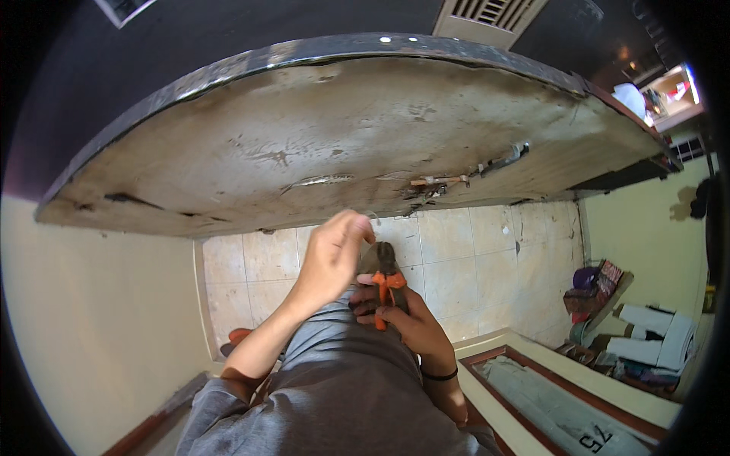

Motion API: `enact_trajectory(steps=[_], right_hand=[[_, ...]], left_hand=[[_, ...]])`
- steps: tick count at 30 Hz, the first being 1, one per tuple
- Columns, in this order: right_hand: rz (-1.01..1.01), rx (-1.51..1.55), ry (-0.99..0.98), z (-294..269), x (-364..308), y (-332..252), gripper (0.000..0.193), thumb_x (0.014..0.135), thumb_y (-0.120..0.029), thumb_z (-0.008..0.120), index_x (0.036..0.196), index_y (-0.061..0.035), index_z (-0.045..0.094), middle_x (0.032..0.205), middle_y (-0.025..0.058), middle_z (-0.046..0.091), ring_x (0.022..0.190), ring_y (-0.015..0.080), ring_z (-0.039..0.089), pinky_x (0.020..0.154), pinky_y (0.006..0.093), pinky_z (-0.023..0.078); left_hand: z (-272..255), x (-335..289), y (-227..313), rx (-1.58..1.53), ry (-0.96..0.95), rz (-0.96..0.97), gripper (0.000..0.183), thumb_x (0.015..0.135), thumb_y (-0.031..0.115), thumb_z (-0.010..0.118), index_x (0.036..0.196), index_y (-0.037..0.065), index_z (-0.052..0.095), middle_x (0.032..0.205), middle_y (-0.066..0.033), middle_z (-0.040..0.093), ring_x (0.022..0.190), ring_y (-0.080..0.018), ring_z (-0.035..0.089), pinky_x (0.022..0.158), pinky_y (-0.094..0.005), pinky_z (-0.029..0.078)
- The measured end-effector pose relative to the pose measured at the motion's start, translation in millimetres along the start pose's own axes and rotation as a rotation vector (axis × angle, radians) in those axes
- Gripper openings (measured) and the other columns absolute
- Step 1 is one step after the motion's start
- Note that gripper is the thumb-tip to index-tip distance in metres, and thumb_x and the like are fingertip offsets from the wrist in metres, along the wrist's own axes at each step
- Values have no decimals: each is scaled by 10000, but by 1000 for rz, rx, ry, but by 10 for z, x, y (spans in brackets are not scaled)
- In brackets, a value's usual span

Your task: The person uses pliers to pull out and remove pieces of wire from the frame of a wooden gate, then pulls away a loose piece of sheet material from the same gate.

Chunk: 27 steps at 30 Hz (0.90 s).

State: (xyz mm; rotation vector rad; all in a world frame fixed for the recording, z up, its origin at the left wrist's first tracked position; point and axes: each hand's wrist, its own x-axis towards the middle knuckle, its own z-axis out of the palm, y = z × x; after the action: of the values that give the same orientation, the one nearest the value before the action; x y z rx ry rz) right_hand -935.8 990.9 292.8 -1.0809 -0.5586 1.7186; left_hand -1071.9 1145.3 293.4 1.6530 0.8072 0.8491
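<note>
At the near edge of a worn, brown-covered surface (456, 91), one person in a grey shirt (357, 395), seen at work with both hands.

Item: orange-handled pliers (388, 280), dark-headed, held in front of the body just short of the surface's near edge, head pointing away from the wearer; I cannot tell from here how far the jaws stand apart.

Right hand (414, 323): wrapped around the pliers' handles, gripping them; black band (439, 376) at the wrist.

Left hand (334, 247): fingers curled in, thumb against forefinger, pinching a thin, curved strand (374, 216); partly blurred; just beside and beyond the pliers' head, apart from it.

On the surface, right of the hands: one small hammer (437, 182), handle of pale wood, lying flat; one dark strip (502, 161), beyond it; dark scraps (426, 199), a small heap, on the hammer's near side.

Below: tiled floor (479, 266), pale, stained. To the left: cream wall (99, 304), plain.
</note>
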Motion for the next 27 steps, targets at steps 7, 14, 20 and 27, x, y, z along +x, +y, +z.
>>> enact_trajectory(steps=[7,14,20,27], right_hand=[[200,124,-106,-243,140,10,543,987,-29,505,1522,-2,417,1469,176,563,1293,264,605,1004,345,518],[65,-12,315,-1079,508,136,512,995,-163,512,1472,9,443,1390,175,597,1226,307,637,855,399,571],[-20,105,340,-1340,556,191,560,994,-170,502,1497,45,379,1461,234,516,1290,335,578,829,521,599],[-25,46,305,-885,690,367,559,1009,-185,493,1502,50,375,1439,232,542,1234,302,601,779,447,636]], left_hand=[[-485,-366,-92,-725,301,-388,525,1116,275,475,1528,-44,404,1294,-195,649,667,-108,610,461,-210,452],[-533,-1061,23,-865,436,-372,549,1101,182,474,1616,87,310,1166,-146,636,630,-86,545,407,-198,401],[-801,-1024,185,-1100,429,-333,133,1002,96,489,881,101,437,850,-33,424,568,-99,364,366,-185,279],[-1110,-1078,83,-1016,526,-480,332,890,4,498,1208,71,564,1109,-123,652,784,-165,589,391,-188,374]])
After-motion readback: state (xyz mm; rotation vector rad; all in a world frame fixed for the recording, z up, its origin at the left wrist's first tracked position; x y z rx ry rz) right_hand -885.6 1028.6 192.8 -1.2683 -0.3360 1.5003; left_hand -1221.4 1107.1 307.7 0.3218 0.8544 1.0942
